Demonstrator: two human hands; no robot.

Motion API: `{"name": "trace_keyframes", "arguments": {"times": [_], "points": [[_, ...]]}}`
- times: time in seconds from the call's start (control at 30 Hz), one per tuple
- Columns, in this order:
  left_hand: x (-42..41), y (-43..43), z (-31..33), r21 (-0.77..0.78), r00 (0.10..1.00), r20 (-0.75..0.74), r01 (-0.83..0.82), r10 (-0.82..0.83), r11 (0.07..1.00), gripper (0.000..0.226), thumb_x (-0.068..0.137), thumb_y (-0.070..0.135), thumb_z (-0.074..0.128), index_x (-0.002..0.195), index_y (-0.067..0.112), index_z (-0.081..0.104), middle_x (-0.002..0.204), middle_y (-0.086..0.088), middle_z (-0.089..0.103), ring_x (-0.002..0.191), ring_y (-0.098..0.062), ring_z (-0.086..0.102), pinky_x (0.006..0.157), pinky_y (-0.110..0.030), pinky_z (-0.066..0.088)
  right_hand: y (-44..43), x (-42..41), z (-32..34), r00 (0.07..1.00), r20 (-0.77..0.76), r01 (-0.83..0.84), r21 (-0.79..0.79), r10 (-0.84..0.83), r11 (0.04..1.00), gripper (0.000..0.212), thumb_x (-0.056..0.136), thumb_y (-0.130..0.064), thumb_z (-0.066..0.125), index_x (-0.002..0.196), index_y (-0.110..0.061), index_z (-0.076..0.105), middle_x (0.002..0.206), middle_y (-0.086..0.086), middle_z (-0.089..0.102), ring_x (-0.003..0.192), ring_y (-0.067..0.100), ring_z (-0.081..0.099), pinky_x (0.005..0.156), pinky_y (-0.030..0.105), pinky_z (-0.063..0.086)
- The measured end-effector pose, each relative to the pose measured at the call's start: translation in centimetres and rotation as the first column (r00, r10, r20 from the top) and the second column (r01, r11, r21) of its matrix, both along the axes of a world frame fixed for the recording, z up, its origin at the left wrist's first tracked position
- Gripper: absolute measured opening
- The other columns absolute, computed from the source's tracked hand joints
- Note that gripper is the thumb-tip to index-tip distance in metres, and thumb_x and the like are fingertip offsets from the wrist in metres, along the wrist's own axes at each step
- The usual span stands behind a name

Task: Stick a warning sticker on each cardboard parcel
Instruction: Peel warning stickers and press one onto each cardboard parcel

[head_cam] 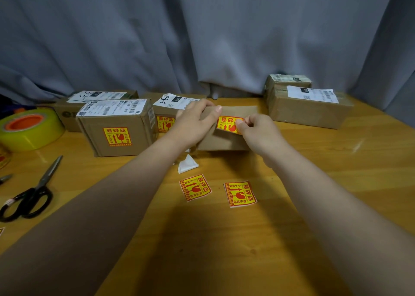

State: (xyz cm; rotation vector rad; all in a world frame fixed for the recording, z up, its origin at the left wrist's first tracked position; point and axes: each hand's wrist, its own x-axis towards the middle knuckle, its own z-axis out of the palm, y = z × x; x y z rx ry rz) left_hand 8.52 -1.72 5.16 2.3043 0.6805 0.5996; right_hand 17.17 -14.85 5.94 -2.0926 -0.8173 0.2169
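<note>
A small brown cardboard parcel (226, 139) stands mid-table. My left hand (194, 121) grips its top left edge. My right hand (258, 132) pinches a yellow and red warning sticker (228, 124) against the parcel's front face; the sticker's right part is under my fingers. Two loose warning stickers (195, 187) (240, 194) lie on the table nearer to me. A parcel (116, 129) at left carries a sticker on its front, and the parcel behind my left hand (165, 116) shows one too.
Two stacked parcels (307, 109) stand at the back right, another parcel (67, 114) at the back left. A yellow tape roll (29, 129) and black scissors (31, 197) lie at left. Crumpled white backing paper (187, 164) sits by my left wrist. Grey curtain behind.
</note>
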Motion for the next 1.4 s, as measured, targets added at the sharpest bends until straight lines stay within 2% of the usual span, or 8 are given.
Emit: {"name": "trace_keyframes", "arguments": {"times": [0.1,0.2,0.3,0.43,0.63,1.03,1.17,1.4], "points": [[0.1,0.1,0.0,-0.026,1.0,0.006,0.024,-0.024,0.999,0.037,0.092,0.055,0.037,0.118,0.031,0.049,0.127,0.0,0.045,0.124,-0.024,0.036,0.1,-0.04,0.035,0.3,0.1,0.1,0.998,0.059,-0.004,-0.026,0.005,1.0,0.029,0.097,-0.032,0.043,0.106,-0.009,0.058,0.108,0.012,0.058,0.105,0.029,0.052,0.087,0.038,0.041],[0.3,0.2,0.0,-0.028,1.0,0.015,0.025,-0.025,0.999,0.035,0.092,0.053,0.039,0.116,0.03,0.049,0.125,0.0,0.046,0.12,-0.024,0.041,0.098,-0.042,0.04,0.6,0.1,0.1,0.996,0.086,0.003,-0.003,-0.003,1.0,0.03,0.097,-0.034,0.043,0.102,-0.009,0.058,0.105,0.013,0.059,0.104,0.03,0.052,0.089,0.041,0.043],[0.5,0.3,-0.1,-0.027,1.0,0.016,0.017,-0.016,0.999,0.031,0.093,0.052,0.038,0.113,0.031,0.049,0.125,0.0,0.046,0.12,-0.024,0.041,0.097,-0.041,0.04,0.9,0.0,-0.2,0.993,0.109,0.048,0.043,-0.053,0.998,0.026,0.096,-0.031,0.045,0.094,-0.009,0.059,0.105,0.015,0.061,0.103,0.032,0.053,0.086,0.038,0.04],[0.5,0.4,0.0,-0.043,1.0,0.0,0.018,-0.018,0.999,0.029,0.092,0.056,0.035,0.109,0.035,0.046,0.128,0.0,0.045,0.123,-0.025,0.039,0.099,-0.043,0.038,1.3,-0.1,-0.5,0.987,0.126,0.088,0.087,-0.099,0.992,0.021,0.095,-0.029,0.048,0.082,-0.014,0.054,0.101,0.016,0.064,0.104,0.035,0.053,0.093,0.041,0.04],[0.5,0.6,0.0,-0.033,1.0,0.003,0.028,-0.028,0.999,0.026,0.091,0.057,0.038,0.105,0.036,0.045,0.126,0.001,0.045,0.122,-0.024,0.04,0.098,-0.043,0.039,1.4,-0.6,-0.4,0.976,0.19,0.092,0.067,-0.103,0.993,0.029,0.097,-0.03,0.045,0.102,-0.006,0.061,0.116,0.016,0.056,0.121,0.031,0.04,0.102,0.036,0.028],[0.7,0.7,-0.3,-0.017,0.999,0.028,0.016,-0.015,1.0,0.025,0.089,0.055,0.046,0.104,0.035,0.045,0.125,0.001,0.046,0.12,-0.025,0.042,0.098,-0.046,0.041,1.9,0.1,-1.1,0.955,0.274,0.102,0.048,-0.111,0.994,0.025,0.096,-0.029,0.046,0.098,-0.008,0.059,0.11,0.018,0.06,0.116,0.032,0.043,0.095,0.035,0.029],[0.7,0.6,-0.4,-0.002,1.0,0.018,0.008,-0.008,1.0,0.032,0.086,0.057,0.049,0.108,0.034,0.045,0.126,-0.001,0.046,0.119,-0.028,0.043,0.097,-0.048,0.043,2.2,0.2,-1.6,0.949,0.283,0.128,0.069,-0.142,0.989,0.025,0.095,-0.031,0.046,0.097,-0.01,0.059,0.109,0.018,0.059,0.113,0.034,0.045,0.092,0.035,0.031],[0.9,0.5,-0.4,0.016,1.0,0.02,-0.019,0.019,1.0,0.032,0.085,0.057,0.05,0.106,0.033,0.045,0.124,-0.001,0.048,0.117,-0.027,0.044,0.097,-0.045,0.042,2.4,0.3,-1.8,0.948,0.267,0.152,0.093,-0.172,0.984,0.025,0.094,-0.031,0.047,0.1,-0.009,0.059,0.113,0.018,0.054,0.11,0.035,0.047,0.091,0.036,0.036]]}}
